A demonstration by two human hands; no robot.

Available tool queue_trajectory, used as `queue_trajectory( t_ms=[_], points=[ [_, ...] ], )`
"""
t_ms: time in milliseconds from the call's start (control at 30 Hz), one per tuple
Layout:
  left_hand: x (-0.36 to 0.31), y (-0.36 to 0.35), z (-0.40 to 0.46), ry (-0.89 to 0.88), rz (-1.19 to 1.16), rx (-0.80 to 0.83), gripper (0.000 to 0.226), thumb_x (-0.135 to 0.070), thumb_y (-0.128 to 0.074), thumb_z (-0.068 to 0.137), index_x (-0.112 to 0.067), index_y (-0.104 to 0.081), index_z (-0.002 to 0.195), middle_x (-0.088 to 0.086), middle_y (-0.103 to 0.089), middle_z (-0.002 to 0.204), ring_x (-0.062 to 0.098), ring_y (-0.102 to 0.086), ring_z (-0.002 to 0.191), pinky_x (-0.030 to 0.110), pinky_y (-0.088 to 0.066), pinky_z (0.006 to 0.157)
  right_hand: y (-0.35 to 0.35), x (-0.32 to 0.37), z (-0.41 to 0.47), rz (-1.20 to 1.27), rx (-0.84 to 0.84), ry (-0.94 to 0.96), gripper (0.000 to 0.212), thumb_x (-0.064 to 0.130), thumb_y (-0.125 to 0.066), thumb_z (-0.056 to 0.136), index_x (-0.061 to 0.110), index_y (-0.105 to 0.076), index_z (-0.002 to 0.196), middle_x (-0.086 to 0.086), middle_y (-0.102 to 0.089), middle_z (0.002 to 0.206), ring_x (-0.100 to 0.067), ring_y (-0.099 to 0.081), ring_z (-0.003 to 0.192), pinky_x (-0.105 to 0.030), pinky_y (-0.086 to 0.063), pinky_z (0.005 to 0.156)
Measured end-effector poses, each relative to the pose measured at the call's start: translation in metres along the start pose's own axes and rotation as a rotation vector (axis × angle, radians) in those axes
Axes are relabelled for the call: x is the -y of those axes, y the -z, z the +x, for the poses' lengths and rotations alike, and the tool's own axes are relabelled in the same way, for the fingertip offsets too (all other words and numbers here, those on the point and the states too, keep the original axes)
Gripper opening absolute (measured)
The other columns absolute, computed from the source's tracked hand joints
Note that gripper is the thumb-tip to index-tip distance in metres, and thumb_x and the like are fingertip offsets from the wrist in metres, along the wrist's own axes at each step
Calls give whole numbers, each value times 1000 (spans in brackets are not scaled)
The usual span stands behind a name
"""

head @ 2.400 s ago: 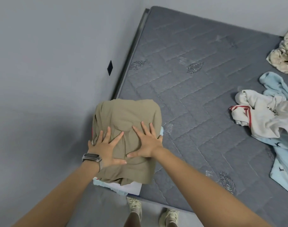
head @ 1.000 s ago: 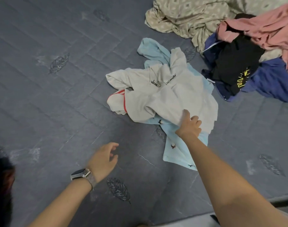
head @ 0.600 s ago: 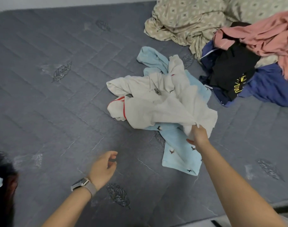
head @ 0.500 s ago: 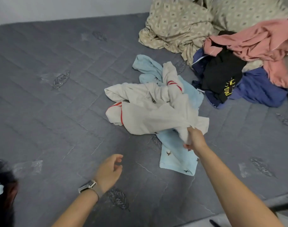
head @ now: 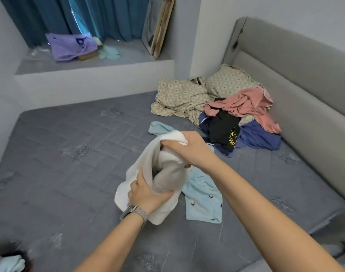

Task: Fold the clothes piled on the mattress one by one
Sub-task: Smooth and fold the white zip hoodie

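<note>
A white garment (head: 146, 169) hangs bunched in the air above the grey mattress (head: 60, 163), held by both hands. My right hand (head: 189, 150) grips its upper part, fingers curled round the cloth. My left hand (head: 148, 195), with a watch on the wrist, grips its lower part from below. Under and to the right of the white garment a light blue garment (head: 203, 199) with small dark prints lies flat on the mattress. A pile of clothes (head: 242, 122) in pink, black and dark blue lies at the back right.
Patterned beige bedding (head: 183, 97) lies behind the pile, against the grey headboard (head: 304, 79). A window ledge (head: 93, 61) at the back holds a purple cloth and leaning frames. Folded items (head: 9, 262) show at the bottom left corner. The left half of the mattress is bare.
My right hand has lifted the white garment off the light blue one. My left hand, free before, has taken hold of its lower part. The view has tilted up toward the headboard.
</note>
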State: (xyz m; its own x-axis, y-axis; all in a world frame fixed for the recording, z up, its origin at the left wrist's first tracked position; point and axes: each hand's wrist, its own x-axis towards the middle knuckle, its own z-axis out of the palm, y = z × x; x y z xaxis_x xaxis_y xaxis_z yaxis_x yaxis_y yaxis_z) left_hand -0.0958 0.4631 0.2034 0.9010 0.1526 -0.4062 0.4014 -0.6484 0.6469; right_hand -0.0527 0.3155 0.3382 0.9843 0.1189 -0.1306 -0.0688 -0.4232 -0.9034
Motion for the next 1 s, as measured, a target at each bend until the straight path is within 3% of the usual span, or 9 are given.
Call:
queue_trajectory(
  t_ms=[100, 200, 233, 300, 467, 567, 633, 833, 1000],
  points=[
    [6, 24, -19, -114, -2, -126, 93, -54, -81, 57, -33, -33, 134, 2, -37, 132, 30, -41, 122, 41, -42, 97, 23, 46, -39, 56, -124, 75, 16, 33, -70, 86, 24, -67, 73, 15, -57, 55, -1, -52, 51, -21, -40, 38],
    [2, 53, -25, -306, -77, -126, 14, -31, -67, 84, -29, -56, 92, -4, -59, 97, 28, -58, 102, 30, -40, 70, 63, 61, -69, 58, -307, 30, 18, 40, -69, 85, 22, -70, 83, 4, -67, 78, -10, -62, 66, -24, -47, 43],
    [-4, 63, -29, -333, -67, -97, 9, -22, -59, 91, -25, -56, 83, -2, -60, 89, 28, -59, 95, 30, -36, 65, 78, 60, -78, 59, -357, -10, 20, 43, -68, 84, 24, -72, 88, 0, -69, 87, -16, -65, 73, -25, -49, 46],
    [-19, 82, -36, -412, -41, -103, 20, -11, -45, 96, -15, -56, 79, 4, -61, 85, 30, -58, 88, 31, -36, 63, 108, 51, -99, 13, -411, -79, 26, 47, -67, 82, 26, -74, 96, -1, -70, 94, -18, -64, 80, -26, -51, 50],
    [-77, 87, -69, -600, 29, -80, 28, -24, -38, 92, -7, -60, 87, 13, -64, 96, 32, -56, 93, 37, -38, 73, 174, 14, -156, -296, -487, -122, 28, 44, -71, 83, 27, -64, 62, 3, -54, 69, -10, -53, 66, -24, -46, 42],
    [-111, 65, -92, -642, -29, -56, 30, -18, -40, 93, 2, -61, 90, 22, -64, 99, 37, -56, 96, 41, -40, 79, 212, -20, -180, -292, -554, -128, 37, 32, -71, 83, 20, -49, 56, 5, -47, 62, -11, -47, 61, -18, -40, 42],
    [-133, 45, -105, -627, -105, -35, 42, -28, -37, 84, 6, -60, 88, 23, -64, 94, 38, -56, 93, 45, -43, 80, 238, -44, -194, -265, -586, -119, 35, 27, -70, 84, 17, -46, 60, 5, -47, 64, -11, -45, 62, -19, -36, 48],
    [-205, -52, -130, -443, -444, -13, 25, -22, -44, 97, -13, -67, 92, 8, -66, 96, 21, -56, 89, 38, -45, 81, 304, -123, -223, -257, -690, -78, 26, 27, -69, 85, 8, -54, 76, 0, -56, 75, -12, -48, 68, -27, -35, 60],
    [-261, -150, -153, -354, -526, 56, 24, -27, -48, 95, -11, -59, 80, 9, -56, 85, 18, -49, 80, 35, -38, 71, 341, -192, -241, -11, -748, -188, 33, 28, -67, 88, 17, -43, 67, 9, -45, 64, -8, -42, 62, -27, -31, 60]
  ],
)
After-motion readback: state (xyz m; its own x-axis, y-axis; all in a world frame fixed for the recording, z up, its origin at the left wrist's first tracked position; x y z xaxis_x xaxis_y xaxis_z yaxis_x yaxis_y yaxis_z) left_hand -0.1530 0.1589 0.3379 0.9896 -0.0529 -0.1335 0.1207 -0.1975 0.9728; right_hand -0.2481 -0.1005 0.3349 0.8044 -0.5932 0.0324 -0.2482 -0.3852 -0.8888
